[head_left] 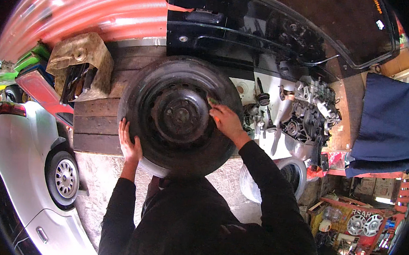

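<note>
A black car wheel [181, 119], a tyre on a dark steel rim, lies on a wooden workbench [98, 122] with its near edge close to my body. My left hand [130, 143] rests against the left side of the tyre, its fingers stretched out along the sidewall. On the right side of the rim, my right hand [226, 121] is closed round a small tool [212, 101]. A greenish-brown end sticks out beyond the fingers and a bit of orange shows below them; its exact kind is unclear.
Left on the bench stands a dirty plastic container [79, 57] with tools in it. An engine [312, 113] and loose metal parts [263, 108] lie to the right. Below them is another tyre [293, 174]. A silver car [28, 143] stands left; a black panel [211, 28] leans behind.
</note>
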### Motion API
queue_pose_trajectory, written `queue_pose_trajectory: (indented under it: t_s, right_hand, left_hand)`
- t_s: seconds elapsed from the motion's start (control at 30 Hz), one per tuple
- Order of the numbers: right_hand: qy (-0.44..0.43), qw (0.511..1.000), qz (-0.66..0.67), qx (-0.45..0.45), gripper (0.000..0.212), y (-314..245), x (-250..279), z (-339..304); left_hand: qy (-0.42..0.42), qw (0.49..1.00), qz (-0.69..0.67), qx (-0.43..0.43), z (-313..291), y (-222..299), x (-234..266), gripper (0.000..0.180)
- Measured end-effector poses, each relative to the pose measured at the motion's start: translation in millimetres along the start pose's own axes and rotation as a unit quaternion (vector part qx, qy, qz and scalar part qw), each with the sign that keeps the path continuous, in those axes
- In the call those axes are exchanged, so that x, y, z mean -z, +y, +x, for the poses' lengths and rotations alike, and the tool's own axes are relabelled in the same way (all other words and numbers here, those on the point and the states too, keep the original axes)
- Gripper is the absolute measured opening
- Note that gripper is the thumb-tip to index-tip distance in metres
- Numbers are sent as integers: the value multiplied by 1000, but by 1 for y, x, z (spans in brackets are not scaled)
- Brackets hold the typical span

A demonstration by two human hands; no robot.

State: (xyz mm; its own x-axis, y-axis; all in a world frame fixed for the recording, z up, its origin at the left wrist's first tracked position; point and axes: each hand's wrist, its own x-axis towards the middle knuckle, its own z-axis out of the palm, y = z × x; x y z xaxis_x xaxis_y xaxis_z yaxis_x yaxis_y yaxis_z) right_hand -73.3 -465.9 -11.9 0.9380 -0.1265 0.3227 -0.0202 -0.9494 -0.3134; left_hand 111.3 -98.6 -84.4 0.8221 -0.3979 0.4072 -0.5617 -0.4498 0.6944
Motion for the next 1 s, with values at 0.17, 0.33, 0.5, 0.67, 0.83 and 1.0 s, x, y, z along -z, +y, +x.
queue_pose_trajectory:
  t_s: [0.17,0.33,0.5,0.67,0.83,1.0]
  right_hand:
    - [35,989,68,-129,17,-8,18,15]
    - [111,975,79,-176,19,-21,24,-13]
    - [114,972,47,-198,15,-33,14,-15]
    - [123,967,55,-216,15,-60,5,-29]
    - [191,959,81,-194,16,-51,11,-9]
    - [143,963,66,-219,16,-30,-5,-5]
  left_hand:
    - [-1,1000,7,-3,1,1,2,65]
    - [-4,1000,2,2,0,-1,2,64]
    - [-2,1000,2,-10,1,-4,-1,66]
    - [-11,1000,12,11,0,-3,0,66]
    - [-4,1000,5,-1,-1,-7,0,66]
    - [-8,1000,3,4,0,-7,-4,66]
